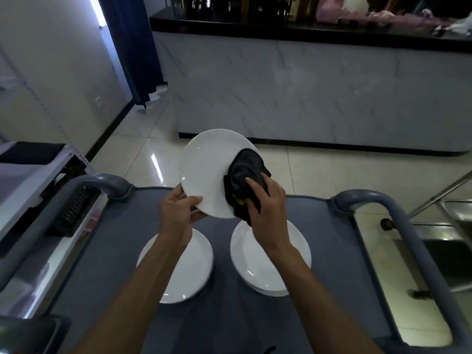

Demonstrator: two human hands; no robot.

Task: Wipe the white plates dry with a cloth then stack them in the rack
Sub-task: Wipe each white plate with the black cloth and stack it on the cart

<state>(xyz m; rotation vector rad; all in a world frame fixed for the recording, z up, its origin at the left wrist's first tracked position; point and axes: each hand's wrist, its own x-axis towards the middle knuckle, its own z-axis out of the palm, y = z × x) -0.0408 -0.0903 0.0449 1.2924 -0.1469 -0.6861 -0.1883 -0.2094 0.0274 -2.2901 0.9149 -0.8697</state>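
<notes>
Holding a white plate (207, 172) tilted up above a grey cart (229, 315), the left hand (178, 210) pinches the plate's near-left rim, thumb on the face and fingers curled behind. The right hand (265, 205) grips a bunched black cloth (246, 177) and presses it against the plate's right side, where the cloth laps over the rim; a bit of yellow shows in the cloth just under the fingers. The two hands are close together, both clamped on what they hold, with only the lower edge of the plate between them.

Below the left forearm a stack of white plates (184, 272) lies flat on the cart. Below the right wrist sits a second stack (270, 264), just beside the first but not touching it. How many plates are in each stack cannot be told.

The cart's curved grey handles rise to either side of the hands. Left of the left hand, past the handle, stands a dark slotted rack (74, 210) on a shelf. Right of the right arm is a steel sink (421, 264). Beyond the hands stretch a glossy tiled floor (153, 149) and a marble-fronted counter (306, 93).
</notes>
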